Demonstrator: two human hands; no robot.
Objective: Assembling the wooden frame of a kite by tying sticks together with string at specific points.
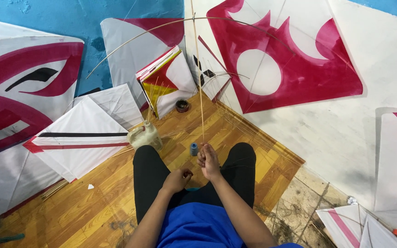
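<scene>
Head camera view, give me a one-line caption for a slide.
Seated person's right hand grips an upright bamboo kite spine, left hand beside it, blue thread spool ahead.

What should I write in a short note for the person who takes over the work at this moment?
Right hand: pinched shut on the lower end of the upright thin stick.
Left hand: closed over the lap, seemingly pinching a thread too fine to confirm.
A curved stick already crosses the upright one at the top, forming a kite frame.
The blue thread spool stands on the wooden floor just ahead; the plastic jug holds spare sticks.
No paper is on the frame yet.
</scene>
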